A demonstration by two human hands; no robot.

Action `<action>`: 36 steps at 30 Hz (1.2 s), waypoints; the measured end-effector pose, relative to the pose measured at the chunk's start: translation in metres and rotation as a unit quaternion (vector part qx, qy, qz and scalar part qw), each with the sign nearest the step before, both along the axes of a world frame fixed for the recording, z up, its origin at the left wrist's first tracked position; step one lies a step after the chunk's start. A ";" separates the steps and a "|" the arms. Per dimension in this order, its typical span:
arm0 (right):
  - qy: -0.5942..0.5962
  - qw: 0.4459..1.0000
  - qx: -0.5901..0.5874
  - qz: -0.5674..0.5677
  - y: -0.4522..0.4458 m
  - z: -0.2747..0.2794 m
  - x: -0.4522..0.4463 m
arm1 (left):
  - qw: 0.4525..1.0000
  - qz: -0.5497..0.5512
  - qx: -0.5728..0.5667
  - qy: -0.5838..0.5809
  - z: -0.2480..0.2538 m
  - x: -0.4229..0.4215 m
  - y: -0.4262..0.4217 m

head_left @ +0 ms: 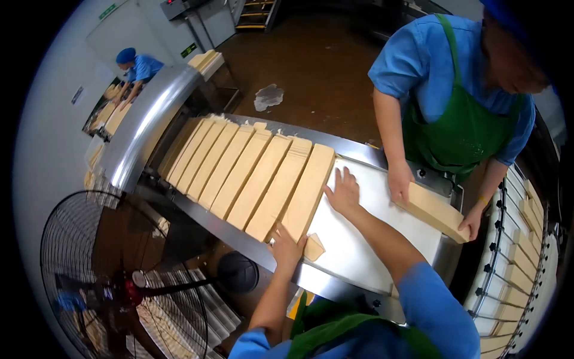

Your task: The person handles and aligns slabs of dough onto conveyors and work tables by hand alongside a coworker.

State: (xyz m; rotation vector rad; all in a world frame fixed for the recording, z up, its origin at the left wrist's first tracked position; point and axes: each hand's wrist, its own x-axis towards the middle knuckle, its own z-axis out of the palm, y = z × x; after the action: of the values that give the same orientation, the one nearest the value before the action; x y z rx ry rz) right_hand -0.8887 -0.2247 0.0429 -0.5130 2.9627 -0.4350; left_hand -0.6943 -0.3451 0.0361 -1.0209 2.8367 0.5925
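Pale-yellow blocks (225, 166) lie in a row on the white conveyor (376, 215). The left hand (287, 248), grip spread and loose, is at the near end of the rightmost block (308, 191); the right hand (345, 192), grip likewise loose, is beside its far right side. Farther right, a co-worker (460, 113) holds another block (438, 212).

Steel-edged conveyor table (394, 221), white bed bare at right end. Across it, long beige slabs (242, 175) lying side by side in slanting row, narrow gaps between some. Small flat offcut (315, 247) on white bed, near edge, just beside last slab's end. Pale scraps (218, 118) along far edge, left end.
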 end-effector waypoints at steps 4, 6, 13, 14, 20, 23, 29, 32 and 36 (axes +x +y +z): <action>-0.065 0.997 -0.023 -0.023 -0.054 0.022 -0.046 | 0.999 -0.027 -0.036 -0.003 -0.002 0.001 0.002; -0.096 0.993 -0.019 -0.071 -0.072 0.025 -0.060 | 0.998 -0.031 -0.043 -0.015 -0.008 0.001 0.001; -0.162 0.976 -0.004 -0.143 -0.045 0.043 -0.058 | 0.997 -0.051 0.053 -0.023 -0.001 0.000 -0.001; -0.192 0.964 -0.021 -0.181 -0.028 0.050 -0.056 | 0.996 -0.065 0.062 -0.009 -0.005 0.001 0.000; -0.103 0.942 0.011 -0.320 0.130 0.017 -0.019 | 0.963 -0.199 0.179 0.037 0.016 -0.005 0.069; -0.078 0.889 -0.061 -0.447 0.209 0.057 0.019 | 0.953 -0.231 0.183 0.069 0.031 -0.014 0.134; 0.087 0.769 -0.252 -0.581 0.363 0.074 0.110 | 0.893 -0.353 0.213 0.178 0.056 -0.010 0.246; 0.137 0.707 -0.314 -0.618 0.441 0.101 0.174 | 0.854 -0.437 0.206 0.195 0.080 -0.001 0.304; 0.163 0.655 -0.284 -0.681 0.543 0.139 0.265 | 0.755 -0.576 0.238 0.204 0.117 0.024 0.390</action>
State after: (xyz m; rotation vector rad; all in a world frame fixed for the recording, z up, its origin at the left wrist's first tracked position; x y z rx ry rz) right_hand -0.6238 0.3185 0.1823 1.9724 2.7615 -1.4476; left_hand -0.6705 0.0453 0.1530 1.0137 2.6201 1.2752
